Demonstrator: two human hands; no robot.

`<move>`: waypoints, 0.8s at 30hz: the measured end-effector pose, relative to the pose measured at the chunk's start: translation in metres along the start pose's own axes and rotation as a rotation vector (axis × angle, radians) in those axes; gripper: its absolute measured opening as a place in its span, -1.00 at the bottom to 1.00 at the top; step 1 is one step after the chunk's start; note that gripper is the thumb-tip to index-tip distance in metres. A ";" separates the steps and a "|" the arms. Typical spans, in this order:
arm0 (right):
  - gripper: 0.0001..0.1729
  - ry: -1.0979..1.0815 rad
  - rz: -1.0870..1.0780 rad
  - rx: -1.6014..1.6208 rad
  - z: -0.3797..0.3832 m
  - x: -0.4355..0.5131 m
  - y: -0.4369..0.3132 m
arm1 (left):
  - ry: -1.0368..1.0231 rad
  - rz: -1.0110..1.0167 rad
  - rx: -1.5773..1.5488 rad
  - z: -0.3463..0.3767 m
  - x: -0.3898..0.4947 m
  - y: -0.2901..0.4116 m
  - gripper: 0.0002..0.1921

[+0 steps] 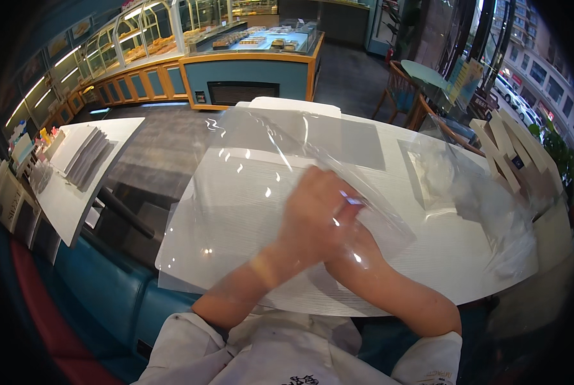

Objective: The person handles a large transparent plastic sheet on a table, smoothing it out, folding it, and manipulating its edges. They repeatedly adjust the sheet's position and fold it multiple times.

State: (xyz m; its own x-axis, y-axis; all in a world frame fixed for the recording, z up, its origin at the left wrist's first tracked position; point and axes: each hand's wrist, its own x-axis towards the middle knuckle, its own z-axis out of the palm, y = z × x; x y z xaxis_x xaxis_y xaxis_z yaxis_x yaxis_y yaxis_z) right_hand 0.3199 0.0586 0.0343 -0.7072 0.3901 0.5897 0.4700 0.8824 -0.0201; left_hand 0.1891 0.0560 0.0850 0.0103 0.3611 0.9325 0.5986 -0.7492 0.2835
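Observation:
A large clear plastic sheet (234, 202) with bright glints spreads over the white wood-grain table (441, 260) and partly over my forearms. Its folded edge slants down to the right past my hands. My left hand (308, 214), blurred, is closed at this fold near the middle of the table. Pressed close against it on the right is my right hand (352, 226), seen partly through the plastic, with its fingertips at the same fold. Some fingers of both hands are hidden. White flat pieces (296, 103) lie at the table's far edge, partly under the sheet.
Crumpled clear plastic (499, 221) lies on the table's right side, near upright cream-coloured boxes (503, 149). At left, a second white table (70, 211) bears a stack of white sheets (77, 151). Teal bench seating (99, 284) borders my left. Beyond stands a pastry display counter (253, 70).

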 end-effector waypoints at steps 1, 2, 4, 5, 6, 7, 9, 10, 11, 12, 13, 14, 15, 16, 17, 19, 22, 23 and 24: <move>-0.59 -0.047 0.044 -0.052 -0.006 0.004 -0.002 | 0.014 -0.024 0.004 -0.006 0.002 -0.001 -0.81; -0.59 -0.026 0.139 0.035 -0.012 0.007 -0.004 | 0.032 -0.051 0.010 -0.014 0.004 -0.003 -0.81; -0.64 0.067 0.188 0.064 -0.023 0.021 0.007 | 0.083 -0.084 0.025 -0.027 0.007 -0.004 -0.80; -0.66 0.114 0.204 0.072 -0.027 0.028 0.016 | 0.109 -0.088 0.033 -0.033 0.007 -0.003 -0.80; -0.61 0.158 0.098 -0.044 -0.028 0.037 0.028 | 0.128 -0.089 0.012 -0.039 0.006 -0.002 -0.79; -0.55 0.204 -0.004 -0.162 -0.030 0.046 0.044 | 0.143 -0.099 0.019 -0.045 0.005 -0.001 -0.80; -0.44 0.243 0.110 -0.134 -0.024 0.054 0.061 | 0.170 -0.131 -0.033 -0.054 0.001 0.002 -0.81; -0.39 0.236 0.326 0.020 -0.019 0.057 0.065 | 0.211 -0.144 -0.046 -0.058 -0.002 0.003 -0.82; -0.34 0.217 0.538 0.194 -0.017 0.058 0.069 | 0.243 -0.171 -0.073 -0.062 -0.005 0.004 -0.84; -0.32 0.282 0.645 0.379 -0.016 0.057 0.071 | 0.297 -0.150 -0.111 -0.065 -0.007 0.003 -0.85; -0.29 0.336 0.742 0.583 -0.017 0.056 0.072 | 0.299 -0.165 -0.146 -0.065 -0.007 -0.001 -0.86; -0.27 0.401 0.820 0.790 -0.020 0.055 0.070 | 0.325 -0.128 -0.194 -0.065 -0.008 -0.005 -0.88; -0.25 0.431 0.837 0.967 -0.024 0.055 0.068 | 0.323 -0.132 -0.233 -0.063 -0.007 -0.009 -0.89; -0.23 0.469 0.840 1.147 -0.029 0.054 0.064 | 0.274 -0.042 -0.168 -0.065 -0.007 -0.013 -0.94; -0.21 0.510 0.858 1.325 -0.035 0.053 0.058 | 0.234 -0.063 -0.184 -0.061 -0.008 -0.014 -0.91; -0.20 0.360 0.667 1.494 -0.044 0.054 0.043 | 0.188 -0.099 -0.229 -0.051 -0.011 -0.014 -0.83; -0.19 0.117 0.659 1.535 -0.044 0.063 0.014 | 0.073 -0.065 -0.154 -0.037 -0.020 -0.001 -0.67; -0.18 0.065 0.691 1.655 -0.043 0.066 0.007 | 0.029 -0.063 -0.137 -0.033 -0.022 0.004 -0.63; -0.18 0.012 0.684 1.780 -0.043 0.068 0.000 | -0.019 -0.076 -0.053 -0.032 -0.023 0.008 -0.62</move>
State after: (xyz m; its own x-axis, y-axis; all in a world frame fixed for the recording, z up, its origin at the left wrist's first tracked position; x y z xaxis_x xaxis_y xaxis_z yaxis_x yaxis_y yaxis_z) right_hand 0.2948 0.0740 0.1085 -0.6557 0.7443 0.1273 -0.3881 -0.1876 -0.9023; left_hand 0.1682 0.0244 0.0729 -0.0184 0.4279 0.9036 0.5548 -0.7475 0.3652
